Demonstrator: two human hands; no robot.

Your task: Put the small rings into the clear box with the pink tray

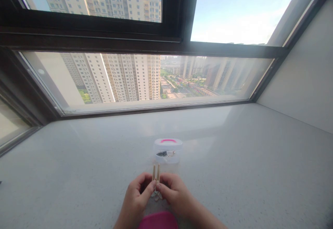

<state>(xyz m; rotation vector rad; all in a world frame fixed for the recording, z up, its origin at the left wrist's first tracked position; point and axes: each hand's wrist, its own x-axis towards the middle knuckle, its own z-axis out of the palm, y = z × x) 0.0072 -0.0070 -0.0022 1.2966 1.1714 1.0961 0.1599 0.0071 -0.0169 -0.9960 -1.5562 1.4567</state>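
Both my hands meet low in the middle of the view, over a pale stone sill [234, 159]. My left hand [136, 196] and my right hand [174, 192] each pinch a small wooden clothes peg [156, 173] that stands upright between the fingertips. Its metal spring shows just below the fingers. A little beyond the peg sits a small clear plastic box [168, 151] with a white lid and a pink handle. Dark clips lie inside it.
A pink rounded object [158, 221] lies at the bottom edge between my wrists. The wide sill runs to a dark-framed window [156, 47] at the back and a grey wall [307, 80] on the right.
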